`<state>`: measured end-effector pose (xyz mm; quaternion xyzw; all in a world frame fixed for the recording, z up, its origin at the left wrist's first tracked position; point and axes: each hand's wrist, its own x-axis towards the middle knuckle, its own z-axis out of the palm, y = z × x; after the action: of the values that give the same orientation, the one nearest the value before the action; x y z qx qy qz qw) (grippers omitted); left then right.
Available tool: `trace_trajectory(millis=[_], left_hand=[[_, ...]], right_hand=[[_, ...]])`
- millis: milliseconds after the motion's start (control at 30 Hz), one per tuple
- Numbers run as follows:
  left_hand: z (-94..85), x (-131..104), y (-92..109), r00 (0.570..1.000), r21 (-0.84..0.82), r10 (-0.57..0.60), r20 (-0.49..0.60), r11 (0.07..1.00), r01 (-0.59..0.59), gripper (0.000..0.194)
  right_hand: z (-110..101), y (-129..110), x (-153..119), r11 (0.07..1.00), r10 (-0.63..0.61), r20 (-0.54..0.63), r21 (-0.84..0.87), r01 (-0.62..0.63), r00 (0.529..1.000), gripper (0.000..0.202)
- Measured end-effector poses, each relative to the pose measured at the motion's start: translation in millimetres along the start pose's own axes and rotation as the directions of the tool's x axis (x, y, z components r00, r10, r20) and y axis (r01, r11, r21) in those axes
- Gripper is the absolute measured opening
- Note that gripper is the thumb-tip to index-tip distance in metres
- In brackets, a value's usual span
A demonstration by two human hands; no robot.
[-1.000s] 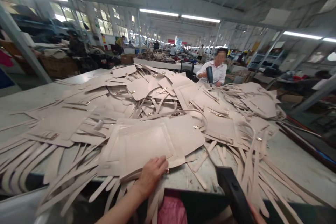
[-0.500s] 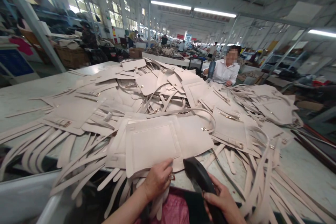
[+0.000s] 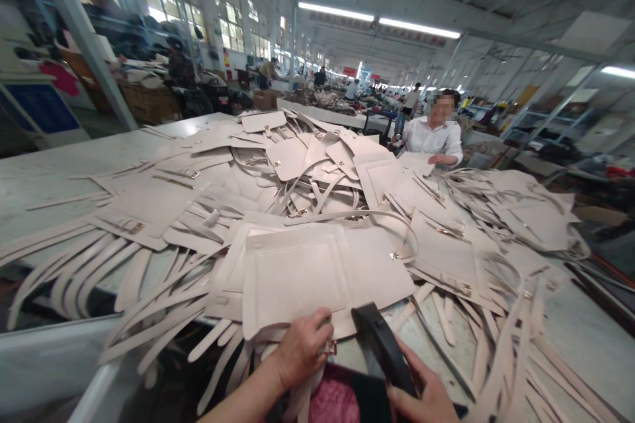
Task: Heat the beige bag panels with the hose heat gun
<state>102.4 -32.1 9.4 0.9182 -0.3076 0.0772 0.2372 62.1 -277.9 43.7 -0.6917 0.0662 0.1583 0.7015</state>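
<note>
My left hand point(image 3: 310, 348) is closed on a beige strap point(image 3: 297, 403) with a small gold buckle point(image 3: 329, 347), at the near edge of a beige leather-like bag piece point(image 3: 292, 271). That piece lies flat, with a stitched rectangle on its left part and a gold clasp point(image 3: 394, 256) on the right. My right hand point(image 3: 421, 383) is wrapped round a black handheld tool point(image 3: 384, 347) with a long curved body and a wide blunt front end. The tool's front points up and left, close to the bag piece's near edge; its exact kind is unclear.
A large heap of similar beige bag pieces point(image 3: 297, 158) and straps covers much of the table point(image 3: 44, 178). Loose straps point(image 3: 84, 277) hang over the front edge. Across the table, a person in a white shirt point(image 3: 429, 139) handles a beige piece. A metal post point(image 3: 84, 39) rises at left.
The whole view has shifted slightly right and down. My left hand has turned a little at the buckle. The co-worker's tool has lowered and a beige piece now shows under their hand.
</note>
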Motion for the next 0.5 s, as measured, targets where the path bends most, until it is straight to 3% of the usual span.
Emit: trace_trajectory(millis=[100, 233, 367, 500], left_hand=[[0.8, -9.7, 5.5, 0.999, -0.014, 0.045, 0.022, 0.999, -0.045, 0.016], [5.0, -20.5, 7.1, 0.998, -0.018, 0.062, 0.015, 0.998, -0.062, 0.019], [13.2, -21.8, -0.1, 0.997, -0.04, 0.079, 0.008, 0.996, -0.079, 0.02], [31.0, -20.4, -9.0, 0.995, 0.011, 0.069, -0.077, 0.998, -0.068, 0.008]], right_hand=[[19.7, -36.4, 15.8, 0.996, 0.002, 0.049, -0.09, 0.003, 0.999, 0.088], [35.5, -86.2, 52.4, 0.974, -0.002, 0.141, -0.223, 0.034, 0.99, 0.071], [51.4, -114.6, 114.5, 0.982, 0.029, 0.222, -0.189, 0.014, 0.975, 0.048], [65.6, -135.1, 162.2, 0.981, -0.05, 0.197, -0.176, 0.086, 0.979, 0.033]])
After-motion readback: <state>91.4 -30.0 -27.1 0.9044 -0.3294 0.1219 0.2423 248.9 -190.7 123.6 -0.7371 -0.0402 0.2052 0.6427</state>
